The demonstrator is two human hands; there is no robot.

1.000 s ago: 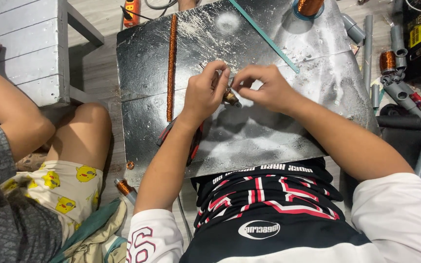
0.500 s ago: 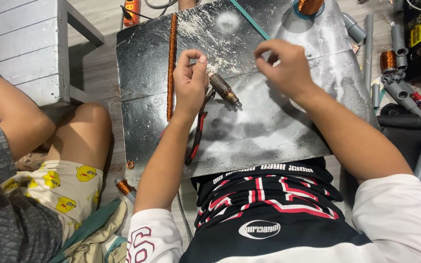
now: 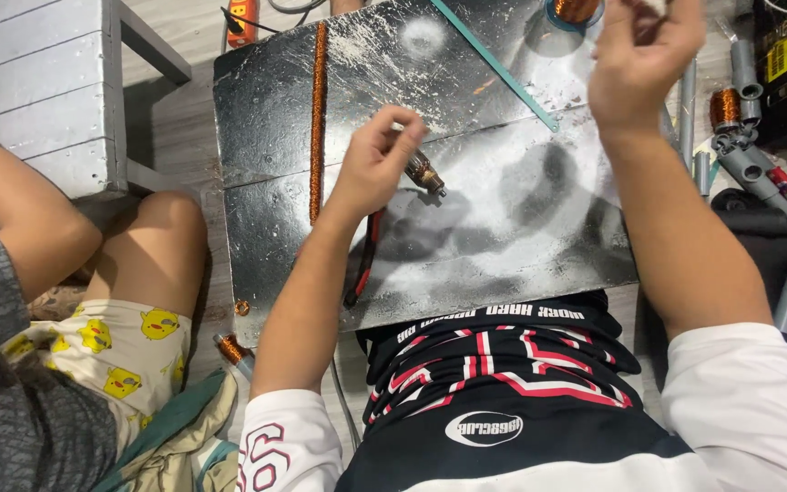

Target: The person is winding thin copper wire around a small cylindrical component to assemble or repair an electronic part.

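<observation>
Left hand (image 3: 371, 164) sits closed around a small motor armature (image 3: 423, 171), a dark steel core with a copper-coloured end, pinning it against the dusty grey metal work plate (image 3: 503, 246) near the plate's middle. That's a firm pinch, thumb and fingers wrapped on the near end, the shaft tip poking out toward the right. The right hand (image 3: 644, 55) is up at the plate's far edge, fingers drawn together as if nipping something thin; whether a strand of wire sits between them I cannot tell, it's too fine and blurred to show.

My read: wire is being drawn off the armature. To do that well, I'd keep the left grip steady and low on the plate so the core can't roll, and pull in a straight line away from it, not sideways, so a thin strand doesn't snap or snag.

Around the plate: a long rope of twisted copper wire (image 3: 319, 118) lies along its left part, just beside the left wrist. Red-handled pliers (image 3: 364, 260) rest under the left forearm. A teal strip (image 3: 494, 64) crosses the far right part. Off the plate's left edge sits another person's bare knee (image 3: 161, 246)
</observation>
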